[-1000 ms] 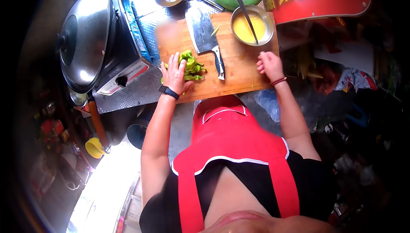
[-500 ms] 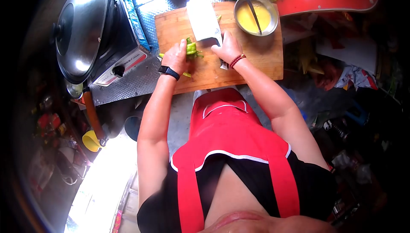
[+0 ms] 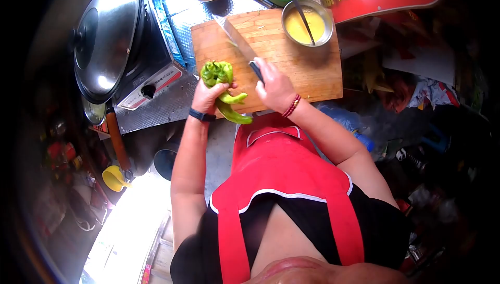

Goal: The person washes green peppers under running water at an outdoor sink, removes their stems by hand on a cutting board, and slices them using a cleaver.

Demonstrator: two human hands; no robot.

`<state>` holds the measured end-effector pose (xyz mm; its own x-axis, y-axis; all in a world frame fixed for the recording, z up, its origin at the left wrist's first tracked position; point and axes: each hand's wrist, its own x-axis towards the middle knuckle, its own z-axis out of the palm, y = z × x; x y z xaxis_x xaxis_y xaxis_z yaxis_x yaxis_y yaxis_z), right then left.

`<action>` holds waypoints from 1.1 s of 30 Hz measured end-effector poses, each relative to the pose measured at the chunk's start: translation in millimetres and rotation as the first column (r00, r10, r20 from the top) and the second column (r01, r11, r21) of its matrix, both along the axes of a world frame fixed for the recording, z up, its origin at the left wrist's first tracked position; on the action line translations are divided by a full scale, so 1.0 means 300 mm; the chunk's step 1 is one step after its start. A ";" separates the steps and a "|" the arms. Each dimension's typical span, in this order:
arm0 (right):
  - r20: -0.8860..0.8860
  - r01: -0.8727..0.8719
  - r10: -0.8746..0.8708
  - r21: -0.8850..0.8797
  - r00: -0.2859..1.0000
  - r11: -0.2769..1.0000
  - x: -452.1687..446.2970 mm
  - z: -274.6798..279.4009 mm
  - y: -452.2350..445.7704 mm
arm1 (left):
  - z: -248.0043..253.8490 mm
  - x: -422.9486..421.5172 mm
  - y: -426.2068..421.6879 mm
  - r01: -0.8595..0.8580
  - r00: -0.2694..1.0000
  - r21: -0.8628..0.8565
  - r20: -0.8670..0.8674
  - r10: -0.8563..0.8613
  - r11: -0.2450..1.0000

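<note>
Green peppers (image 3: 217, 71) have risen with the left hand (image 3: 208, 95).

The cutting board (image 3: 302, 78) is made of wood, smooth, with visible grain. The knife (image 3: 241, 43) has a smooth metal blade. The bowl (image 3: 327, 33) is of shiny metal, and the counter (image 3: 151, 120) has a bright metal surface, rough from its small pattern. The pot lid (image 3: 112, 31) is glossy. The peppers (image 3: 214, 73) have smooth, slightly shiny skin. The apron (image 3: 284, 161) is matt cloth. The scoop (image 3: 112, 178) looks like plastic.

metal-top tbl (image 3: 151, 116) | grey flr (image 3: 219, 151) | v. bright light (image 3: 125, 219) lwr L
</note>
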<state>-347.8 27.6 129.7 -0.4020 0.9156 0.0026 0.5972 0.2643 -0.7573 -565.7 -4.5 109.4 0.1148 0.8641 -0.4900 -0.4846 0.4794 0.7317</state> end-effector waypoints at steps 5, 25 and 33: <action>-0.010 -0.088 0.089 0.064 0.996 0.994 -0.051 0.007 -0.089 | -0.164 0.085 -0.120 0.001 0.841 -0.190 0.531 0.101 0.982; 0.088 -0.282 0.270 0.201 0.959 0.938 0.102 0.147 -0.254 | -0.187 0.090 -0.129 0.106 0.914 -0.176 0.405 -0.026 0.979; -0.366 0.529 -0.395 0.425 0.842 0.734 0.819 0.439 0.238 | -0.102 0.134 -0.136 0.047 0.974 -0.077 0.226 -0.029 0.996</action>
